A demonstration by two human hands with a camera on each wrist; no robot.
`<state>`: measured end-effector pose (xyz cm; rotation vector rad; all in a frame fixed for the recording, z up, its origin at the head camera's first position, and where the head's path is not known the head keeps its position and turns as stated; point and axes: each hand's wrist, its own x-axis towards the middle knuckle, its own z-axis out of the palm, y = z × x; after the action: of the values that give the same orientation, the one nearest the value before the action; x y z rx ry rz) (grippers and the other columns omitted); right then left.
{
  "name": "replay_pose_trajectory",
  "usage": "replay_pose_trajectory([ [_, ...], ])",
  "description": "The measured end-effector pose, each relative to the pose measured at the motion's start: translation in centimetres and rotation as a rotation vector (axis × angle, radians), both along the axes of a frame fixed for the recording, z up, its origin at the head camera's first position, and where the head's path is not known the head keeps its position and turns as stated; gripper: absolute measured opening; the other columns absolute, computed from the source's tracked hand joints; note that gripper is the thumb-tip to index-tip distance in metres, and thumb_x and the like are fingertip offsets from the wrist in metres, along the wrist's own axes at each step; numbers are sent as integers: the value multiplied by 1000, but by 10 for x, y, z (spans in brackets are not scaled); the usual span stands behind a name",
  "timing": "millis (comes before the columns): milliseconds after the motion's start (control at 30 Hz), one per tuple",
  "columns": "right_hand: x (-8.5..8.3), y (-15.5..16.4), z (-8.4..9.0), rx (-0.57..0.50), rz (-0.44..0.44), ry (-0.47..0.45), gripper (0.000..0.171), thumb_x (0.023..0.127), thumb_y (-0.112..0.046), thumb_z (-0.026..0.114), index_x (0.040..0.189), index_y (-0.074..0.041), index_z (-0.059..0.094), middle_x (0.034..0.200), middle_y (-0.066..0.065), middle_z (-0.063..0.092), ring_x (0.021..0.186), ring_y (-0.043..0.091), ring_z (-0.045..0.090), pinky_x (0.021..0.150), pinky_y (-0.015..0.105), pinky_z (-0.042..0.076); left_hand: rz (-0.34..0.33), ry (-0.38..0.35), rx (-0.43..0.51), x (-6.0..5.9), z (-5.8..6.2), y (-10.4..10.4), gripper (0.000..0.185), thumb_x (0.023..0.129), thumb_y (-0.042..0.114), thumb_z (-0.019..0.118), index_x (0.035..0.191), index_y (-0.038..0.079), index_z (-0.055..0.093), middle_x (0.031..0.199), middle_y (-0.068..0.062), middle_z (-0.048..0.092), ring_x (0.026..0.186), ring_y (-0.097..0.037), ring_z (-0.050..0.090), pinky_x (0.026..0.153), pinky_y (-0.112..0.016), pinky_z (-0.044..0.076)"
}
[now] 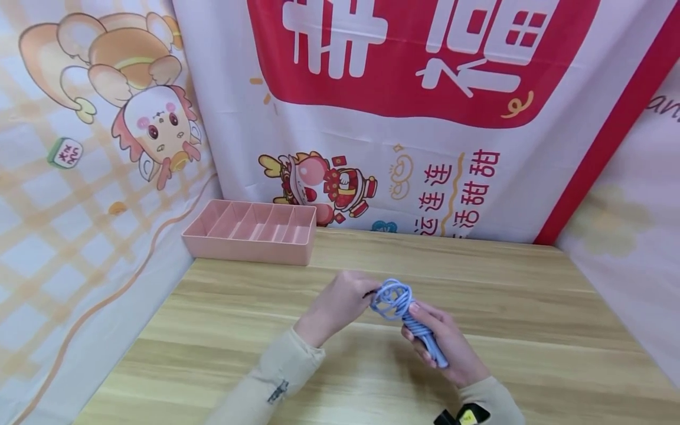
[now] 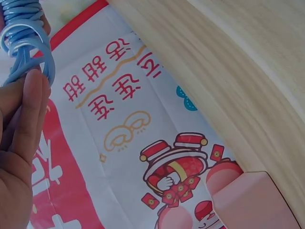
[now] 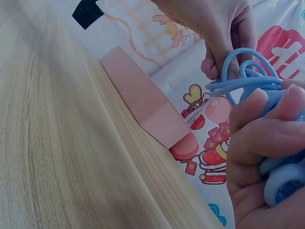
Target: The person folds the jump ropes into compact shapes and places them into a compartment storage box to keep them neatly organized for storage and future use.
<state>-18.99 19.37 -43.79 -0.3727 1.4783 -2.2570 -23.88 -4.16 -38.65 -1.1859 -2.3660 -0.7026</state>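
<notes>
A light-blue jump rope (image 1: 392,300) is bundled up, with loose loops at one end and tight turns wound round its middle. My right hand (image 1: 446,339) grips the wound part, thumb on top. In the right wrist view that hand's curled fingers (image 3: 257,143) wrap the bundle, and a round, pale end shows below them. My left hand (image 1: 342,304) pinches at the loops on the far left side of the bundle. In the left wrist view its fingertips (image 2: 34,83) meet a loop of the rope (image 2: 28,47). Both hands hold the bundle above the wooden table (image 1: 239,330).
A pink divided box (image 1: 249,251) with several compartments stands at the table's back left, against the printed cloth. Cloth walls (image 1: 329,130) rise at the back, the left and the right. A black device with a yellow mark (image 1: 467,416) sits on my right wrist.
</notes>
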Motion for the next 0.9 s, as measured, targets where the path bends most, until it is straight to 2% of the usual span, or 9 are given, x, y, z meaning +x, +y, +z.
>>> replay_pose_trajectory([
  [100,0,0,1,24,-18,-24,44,106,-27,45,140,1,47,80,8,60,46,7,47,36,18,40,0,39,-14,2,-3,0,22,87,0,74,109,1,73,98,-7,73,86,-15,69,74,-14,51],
  [233,1,0,4,69,-58,-57,50,104,-31,50,144,-1,45,80,9,60,46,7,47,37,18,40,-8,39,3,2,-5,0,42,87,-4,72,127,-6,57,95,-11,72,79,-17,70,68,-11,50],
  [367,1,-1,5,112,-101,-80,55,102,-34,55,144,-1,44,80,9,59,46,8,46,37,18,39,-45,10,26,0,-8,1,55,89,-7,67,137,-3,42,95,-12,71,78,-17,70,66,-9,49],
  [467,1,-1,5,130,-137,-84,54,101,-35,56,142,-1,46,79,9,59,45,8,46,36,18,39,-101,-24,33,0,-10,2,51,89,-7,63,135,1,43,103,-12,69,86,-16,69,72,-10,49],
  [567,1,-1,5,139,-162,-78,54,101,-34,56,142,-1,47,79,9,59,45,8,45,36,18,38,-143,-83,47,1,-10,4,47,88,0,63,133,2,48,109,-9,66,90,-12,65,75,-12,49],
  [700,1,-2,5,156,-175,-73,56,101,-34,57,145,-1,44,79,10,59,44,8,45,35,19,38,-135,-145,56,2,-13,9,44,93,17,66,131,5,47,104,-7,64,82,-7,62,68,-12,49],
  [800,2,-4,5,196,-191,-70,58,100,-35,58,146,-3,43,79,11,59,43,9,44,34,19,37,-95,-129,34,3,-14,14,45,96,24,65,130,7,41,99,-7,63,78,-7,61,63,-10,48],
  [900,2,-5,5,233,-207,-60,59,99,-37,60,145,-4,46,79,11,59,43,10,44,33,20,36,-69,-71,6,5,-15,20,40,97,22,65,125,7,40,96,-6,62,78,-8,61,63,-9,47],
])
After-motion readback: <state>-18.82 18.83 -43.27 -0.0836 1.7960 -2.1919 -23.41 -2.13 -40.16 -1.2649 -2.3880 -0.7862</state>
